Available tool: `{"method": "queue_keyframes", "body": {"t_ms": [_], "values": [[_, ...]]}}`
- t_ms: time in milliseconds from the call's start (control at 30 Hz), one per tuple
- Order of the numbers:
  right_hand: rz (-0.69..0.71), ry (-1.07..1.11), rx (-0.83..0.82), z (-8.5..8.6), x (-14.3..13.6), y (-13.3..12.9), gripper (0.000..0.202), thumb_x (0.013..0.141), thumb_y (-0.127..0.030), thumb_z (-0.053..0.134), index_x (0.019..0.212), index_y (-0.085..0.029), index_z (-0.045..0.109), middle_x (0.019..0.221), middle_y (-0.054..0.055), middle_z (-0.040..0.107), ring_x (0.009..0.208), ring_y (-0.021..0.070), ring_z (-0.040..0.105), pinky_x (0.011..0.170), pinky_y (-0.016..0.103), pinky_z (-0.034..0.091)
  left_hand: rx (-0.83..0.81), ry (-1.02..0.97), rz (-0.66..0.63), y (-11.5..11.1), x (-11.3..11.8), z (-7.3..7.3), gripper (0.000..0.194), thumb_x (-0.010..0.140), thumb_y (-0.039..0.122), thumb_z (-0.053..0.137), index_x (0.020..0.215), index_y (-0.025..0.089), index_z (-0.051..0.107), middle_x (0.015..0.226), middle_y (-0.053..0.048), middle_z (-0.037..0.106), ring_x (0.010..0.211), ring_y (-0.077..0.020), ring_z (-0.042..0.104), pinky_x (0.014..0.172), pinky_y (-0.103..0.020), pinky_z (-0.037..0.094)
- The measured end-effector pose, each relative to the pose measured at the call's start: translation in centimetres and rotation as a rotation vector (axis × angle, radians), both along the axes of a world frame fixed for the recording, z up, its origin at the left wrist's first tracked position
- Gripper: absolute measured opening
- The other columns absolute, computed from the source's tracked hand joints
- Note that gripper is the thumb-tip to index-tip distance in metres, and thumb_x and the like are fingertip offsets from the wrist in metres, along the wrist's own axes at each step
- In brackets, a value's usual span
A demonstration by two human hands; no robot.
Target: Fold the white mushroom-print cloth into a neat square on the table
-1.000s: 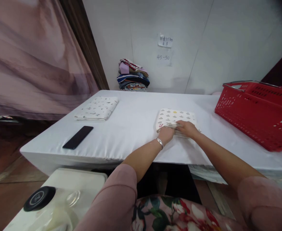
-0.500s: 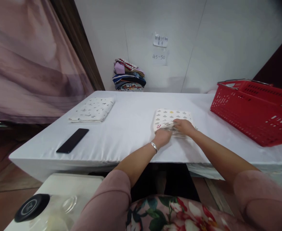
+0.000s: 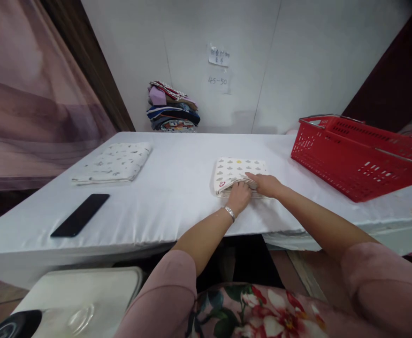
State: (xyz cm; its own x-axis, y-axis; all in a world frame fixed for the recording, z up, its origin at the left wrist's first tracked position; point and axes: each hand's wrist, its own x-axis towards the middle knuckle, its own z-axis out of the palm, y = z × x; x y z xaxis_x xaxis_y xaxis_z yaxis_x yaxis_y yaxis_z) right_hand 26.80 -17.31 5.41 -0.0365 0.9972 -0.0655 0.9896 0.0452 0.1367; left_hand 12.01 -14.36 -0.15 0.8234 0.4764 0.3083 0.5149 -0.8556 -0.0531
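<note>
A folded white cloth [image 3: 239, 166] printed with grey clouds, a yellow dot and a red mark lies on the white-covered table [image 3: 178, 188]. My right hand [image 3: 266, 184] grips the near edge of its upper layers, thumb and fingers closed on them. Between those layers and the ones below, my left hand [image 3: 240, 196] reaches in at the front edge; its fingertips are partly hidden in the fold. A silver bracelet [image 3: 230, 213] circles my left wrist. Farther left rests a second folded white cloth [image 3: 116, 162] with small grey figures.
A black phone [image 3: 81, 216] lies at the table's left front. The red plastic basket [image 3: 354, 159] stands at the right. Several folded fabrics [image 3: 173, 110] are piled against the back wall below paper signs [image 3: 218, 70]. At lower left is a white lidded box [image 3: 86, 286].
My view has swung slightly right. The left hand has slid in under the raised front layers of the cloud-print cloth, while the right hand still holds their edge.
</note>
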Motion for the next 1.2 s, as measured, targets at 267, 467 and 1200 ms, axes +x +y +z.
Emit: {"method": "queue_keyframes", "body": {"t_ms": [267, 467, 1200], "values": [[-0.071, 0.013, 0.140, 0.1, 2.6, -1.7, 0.056, 0.079, -0.016, 0.045, 0.134, -0.024, 0.046, 0.124, 0.007, 0.060, 0.108, 0.0226, 0.057, 0.083, 0.030, 0.043, -0.016, -0.051, -0.091, 0.6, -0.9, -1.2, 0.021, 0.092, 0.013, 0.040, 0.092, 0.015, 0.061, 0.093, -0.008, 0.061, 0.094, -0.0202, 0.052, 0.082, -0.034, 0.038], [-0.031, 0.024, 0.138, -0.1, 2.7, -1.7, 0.046, 0.080, -0.017, 0.043, 0.124, -0.025, 0.054, 0.117, 0.005, 0.064, 0.102, 0.0216, 0.058, 0.080, 0.030, 0.044, -0.011, -0.074, -0.050, 0.0, -0.6, -1.7, 0.020, 0.093, 0.015, 0.040, 0.097, 0.015, 0.059, 0.099, -0.007, 0.060, 0.098, -0.0196, 0.053, 0.085, -0.032, 0.040], [0.008, 0.163, 0.143, 0.1, 3.1, -1.6, 0.029, 0.081, -0.020, 0.046, 0.103, -0.027, 0.063, 0.110, 0.000, 0.067, 0.097, 0.0186, 0.060, 0.076, 0.025, 0.042, -0.095, -0.045, -0.076, -1.1, 3.0, -0.5, 0.022, 0.092, 0.017, 0.042, 0.098, 0.012, 0.063, 0.101, -0.011, 0.063, 0.098, -0.0219, 0.057, 0.085, -0.036, 0.045]]}}
